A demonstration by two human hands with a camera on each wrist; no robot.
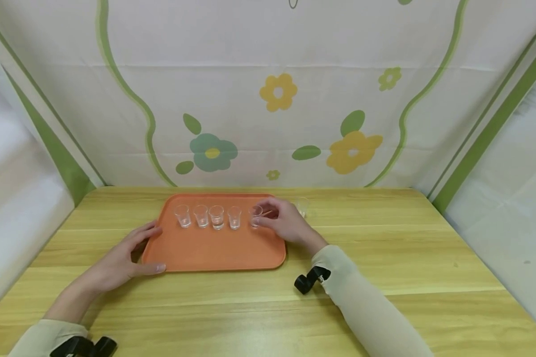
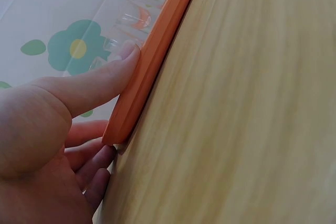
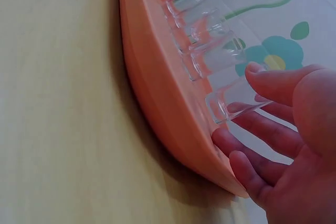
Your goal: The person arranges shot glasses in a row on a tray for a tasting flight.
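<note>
An orange tray (image 1: pixel 214 250) lies on the wooden table. Several small clear shot glasses (image 1: pixel 201 216) stand upright on it in a row along its back half. My right hand (image 1: pixel 283 220) pinches the rightmost shot glass (image 3: pixel 220 103) between thumb and fingers, low over the tray's right end. The little finger reaches down by the tray's rim in the right wrist view. With thumb on the front rim and fingers along the left side, my left hand (image 1: pixel 120 258) holds the tray's near left corner.
One more clear glass (image 1: pixel 302 206) stands on the table right of the tray, partly behind my right hand. A white curtain (image 1: pixel 250 39) with printed flowers rises at the table's back edge. White fabric walls (image 1: pixel 513 198) flank both sides.
</note>
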